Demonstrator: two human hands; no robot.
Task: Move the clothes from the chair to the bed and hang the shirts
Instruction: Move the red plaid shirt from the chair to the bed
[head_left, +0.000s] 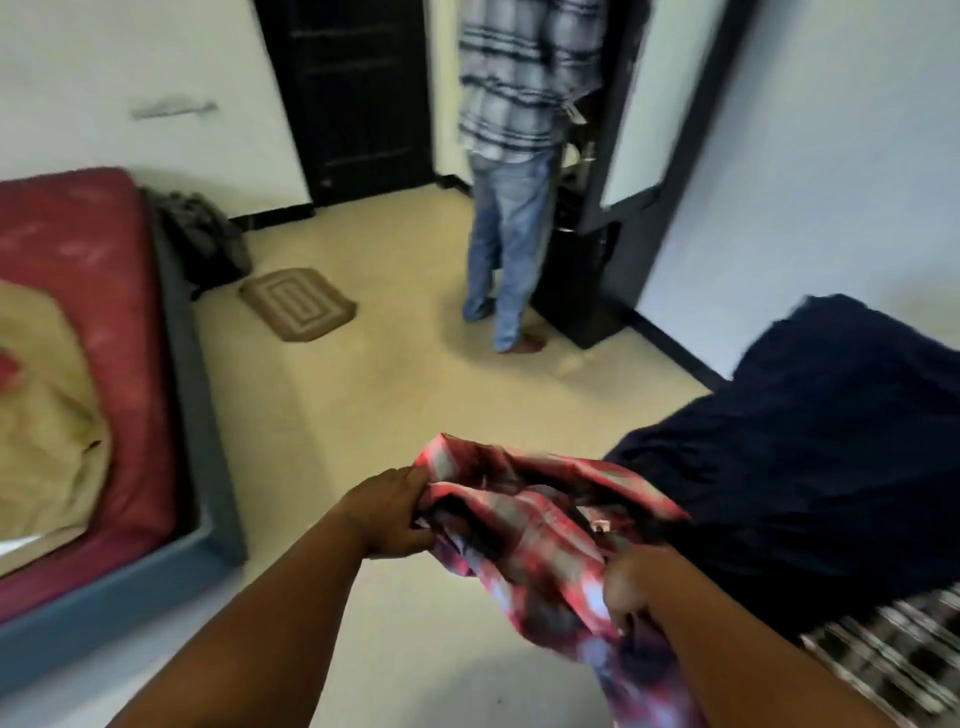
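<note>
I am holding a red plaid shirt (524, 525) in front of me with both hands. My left hand (387, 512) is gripping its far left edge, and my right hand (636, 587) is gripping the bunched cloth lower on the right, my fingers (621, 597) curling into it. To the right, a dark navy garment (810, 447) is lying in a heap, touching the shirt. On the left, the bed (109, 332) is showing a red mattress. Far ahead, a person in jeans (511, 208) is standing near a dark door (348, 88). A small brown mat (297, 303) is lying on the floor (395, 395).
</note>
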